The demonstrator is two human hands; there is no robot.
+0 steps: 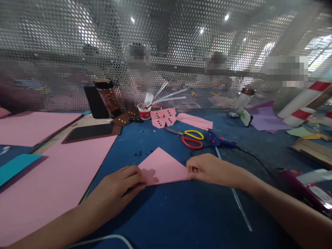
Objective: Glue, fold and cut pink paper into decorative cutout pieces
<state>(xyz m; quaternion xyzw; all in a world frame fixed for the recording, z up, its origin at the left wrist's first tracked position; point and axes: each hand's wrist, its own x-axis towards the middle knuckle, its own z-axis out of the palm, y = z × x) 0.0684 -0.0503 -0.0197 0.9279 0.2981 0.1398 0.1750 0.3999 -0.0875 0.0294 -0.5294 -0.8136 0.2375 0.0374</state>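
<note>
A pink sheet of paper point(162, 167), folded into a triangle with its peak pointing away from me, lies on the blue table. My left hand point(124, 181) holds its left corner, fingers pressed together. At the right corner, my right hand point(203, 167) pinches the paper between thumb and fingers. Scissors point(193, 136) with one yellow and one red handle lie beyond the triangle. A blue glue gun point(220, 141) rests just past my right hand, and a clear glue stick point(241, 209) passes beneath my right forearm. Small black bits point(138, 154) are scattered near the paper's left edge.
Large pink sheets point(67, 166) cover the left side, with a dark tablet-like slab point(88, 133) on them. Farther back are a tea bottle point(107, 98), a paper cup point(144, 112) with glue sticks and a pink cut-out point(163, 117). Purple paper point(267, 116) is at the right.
</note>
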